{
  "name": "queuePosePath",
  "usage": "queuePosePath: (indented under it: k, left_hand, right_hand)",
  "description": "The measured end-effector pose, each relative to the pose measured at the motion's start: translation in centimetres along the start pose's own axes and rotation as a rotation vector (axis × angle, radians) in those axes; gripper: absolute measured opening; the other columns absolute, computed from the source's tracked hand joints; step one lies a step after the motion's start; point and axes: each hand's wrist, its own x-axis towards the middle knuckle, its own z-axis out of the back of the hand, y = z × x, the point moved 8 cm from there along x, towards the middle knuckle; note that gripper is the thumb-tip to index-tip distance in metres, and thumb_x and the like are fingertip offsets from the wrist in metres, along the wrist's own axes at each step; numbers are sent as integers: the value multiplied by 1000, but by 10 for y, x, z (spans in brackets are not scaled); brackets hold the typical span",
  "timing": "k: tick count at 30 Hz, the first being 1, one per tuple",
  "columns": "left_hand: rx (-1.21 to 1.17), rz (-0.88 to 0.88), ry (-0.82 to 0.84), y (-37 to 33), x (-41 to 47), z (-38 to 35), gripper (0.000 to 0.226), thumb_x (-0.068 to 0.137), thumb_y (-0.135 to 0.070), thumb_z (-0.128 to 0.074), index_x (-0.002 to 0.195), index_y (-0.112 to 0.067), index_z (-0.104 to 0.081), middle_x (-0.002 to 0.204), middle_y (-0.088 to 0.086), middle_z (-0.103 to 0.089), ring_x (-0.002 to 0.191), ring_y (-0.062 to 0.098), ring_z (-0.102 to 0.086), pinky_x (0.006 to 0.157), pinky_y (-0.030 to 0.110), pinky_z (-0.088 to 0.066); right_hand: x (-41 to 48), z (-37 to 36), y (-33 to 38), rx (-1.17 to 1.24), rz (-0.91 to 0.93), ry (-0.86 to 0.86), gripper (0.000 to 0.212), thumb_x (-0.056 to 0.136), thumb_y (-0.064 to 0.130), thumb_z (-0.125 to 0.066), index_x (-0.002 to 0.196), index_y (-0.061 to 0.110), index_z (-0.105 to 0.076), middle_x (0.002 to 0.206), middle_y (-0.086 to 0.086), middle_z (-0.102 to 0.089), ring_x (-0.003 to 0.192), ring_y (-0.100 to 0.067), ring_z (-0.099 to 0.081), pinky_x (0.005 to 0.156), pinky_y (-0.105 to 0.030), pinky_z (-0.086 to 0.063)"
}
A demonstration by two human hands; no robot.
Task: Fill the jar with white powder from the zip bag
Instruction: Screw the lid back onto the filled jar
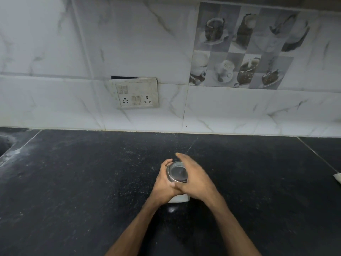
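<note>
A glass jar point(179, 199) stands on the black counter point(83, 182) in the middle of the head view, its white base showing below my hands. A round metal-rimmed lid point(177, 171) sits at its top. My left hand point(164, 183) wraps round the jar's left side. My right hand point(195, 180) lies over the right side of the lid, fingers curled along its rim. A corner of a white bag point(337, 181) shows at the right edge of the frame; whether it is the zip bag I cannot tell.
A white marble-tiled wall point(55, 100) rises behind the counter, with a switch and socket plate point(136, 93) on it. A sink edge point(5, 145) dusted with white powder shows at the far left. A small white smear point(171, 210) lies just before the jar.
</note>
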Motion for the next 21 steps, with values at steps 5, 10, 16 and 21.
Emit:
queuePosePath:
  k: [5, 10, 16, 21]
  left_hand:
    - [-7, -5, -6, 0, 2, 0, 103, 55, -18, -93, 136, -30, -29, 126, -17, -53, 115, -4, -56, 92, 8, -43]
    - [-5, -14, 46, -1, 2, 1, 111, 50, -23, -94, 140, -25, -28, 130, -15, -50, 115, -10, -53, 95, 8, -42]
    - [16, -22, 68, -4, 3, 0, 112, 46, -30, -90, 138, -27, -27, 130, -11, -52, 119, 2, -55, 96, 17, -46]
    - [12, -34, -7, -6, -1, 2, 103, 63, -23, -87, 142, -26, -22, 129, -16, -51, 117, -5, -54, 91, 9, -45]
  right_hand:
    - [-1, -14, -2, -58, 5, -59, 91, 82, 45, -72, 153, 29, -19, 157, 8, -32, 142, -15, -32, 112, -36, -33]
    - [6, -6, 1, -181, 9, -69, 98, 73, 54, -76, 152, 25, -24, 152, 2, -41, 138, -19, -41, 111, -39, -36]
    - [13, -19, 11, -208, 317, 80, 68, 88, 49, -59, 146, 21, -37, 149, -1, -42, 136, -21, -38, 112, -42, -35]
    - [7, -31, 6, -338, 311, -155, 57, 95, 52, -37, 142, 20, -38, 139, -10, -47, 121, -28, -45, 102, -46, -42]
